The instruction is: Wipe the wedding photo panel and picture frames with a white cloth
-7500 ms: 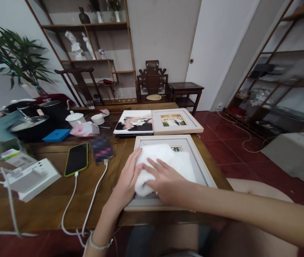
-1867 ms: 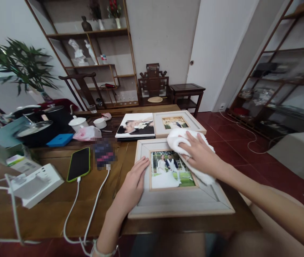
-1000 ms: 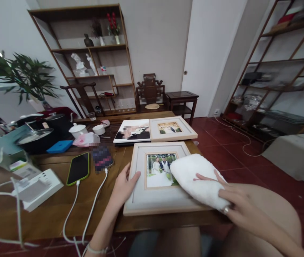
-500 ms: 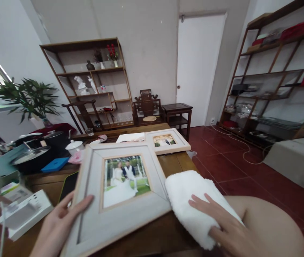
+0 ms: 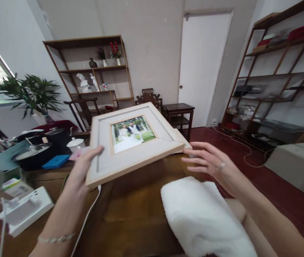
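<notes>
A light wooden picture frame (image 5: 141,162) with a wedding photo is held up, tilted, over the brown table (image 5: 133,210). My left hand (image 5: 86,166) grips its left side, the thumb on the front face and the other fingers hidden behind. Close to the frame's right corner is my right hand (image 5: 208,159), its fingers spread and nothing in it. Whether the fingertips touch the frame I cannot tell. Below that hand a folded white fluffy cloth (image 5: 197,214) lies at the table's right edge. Another picture frame (image 5: 182,137) is mostly hidden behind the raised one.
At the left stand a white power strip (image 5: 31,210) with cables, an opened small box (image 5: 13,182), a blue box (image 5: 56,161), a lidded black pan (image 5: 34,155) and a white lidded pot (image 5: 75,144). A dark side table (image 5: 178,109) stands beyond.
The held picture frame has moved up and away over the table. My right hand has let go of the white cloth and moved up beside the frame's right corner.
</notes>
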`<act>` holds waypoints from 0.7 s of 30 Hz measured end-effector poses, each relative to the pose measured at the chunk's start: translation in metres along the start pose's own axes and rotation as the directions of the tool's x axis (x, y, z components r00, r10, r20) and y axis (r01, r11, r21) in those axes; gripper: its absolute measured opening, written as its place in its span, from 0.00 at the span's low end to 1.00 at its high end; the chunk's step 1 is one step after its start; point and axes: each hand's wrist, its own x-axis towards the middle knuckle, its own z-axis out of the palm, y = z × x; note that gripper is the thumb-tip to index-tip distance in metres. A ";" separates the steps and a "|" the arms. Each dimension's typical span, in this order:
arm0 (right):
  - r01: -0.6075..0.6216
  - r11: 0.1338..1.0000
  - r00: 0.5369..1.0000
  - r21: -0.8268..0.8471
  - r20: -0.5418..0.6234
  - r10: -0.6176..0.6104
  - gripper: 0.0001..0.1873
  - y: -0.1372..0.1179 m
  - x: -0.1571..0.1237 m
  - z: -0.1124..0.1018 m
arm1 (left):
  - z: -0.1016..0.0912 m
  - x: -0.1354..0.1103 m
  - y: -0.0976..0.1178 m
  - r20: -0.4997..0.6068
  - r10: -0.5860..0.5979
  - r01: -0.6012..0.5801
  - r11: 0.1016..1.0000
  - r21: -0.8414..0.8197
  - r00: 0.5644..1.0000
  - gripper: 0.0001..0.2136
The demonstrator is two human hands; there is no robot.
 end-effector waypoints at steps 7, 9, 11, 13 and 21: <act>-0.205 0.836 0.956 0.509 -0.077 0.282 0.13 0.022 0.028 -0.013 | 0.070 0.034 -0.032 0.206 -0.150 0.178 0.976 -0.126 0.967 0.17; -0.196 0.809 0.932 0.555 -0.150 0.329 0.10 0.027 0.027 -0.022 | 0.083 0.042 -0.040 0.266 -0.179 0.220 0.966 -0.137 0.947 0.15; -0.161 0.795 0.905 0.585 -0.233 0.355 0.09 0.034 0.026 -0.031 | 0.091 0.047 -0.047 0.318 -0.226 0.284 0.947 -0.150 0.921 0.14; -0.122 0.774 0.876 0.622 -0.298 0.378 0.09 0.041 0.025 -0.040 | 0.095 0.049 -0.057 0.353 -0.293 0.364 0.918 -0.156 0.889 0.20; -0.012 0.723 0.817 0.691 -0.410 0.406 0.13 0.060 0.028 -0.061 | 0.121 0.073 -0.124 0.276 -0.445 0.515 0.806 -0.291 0.852 0.14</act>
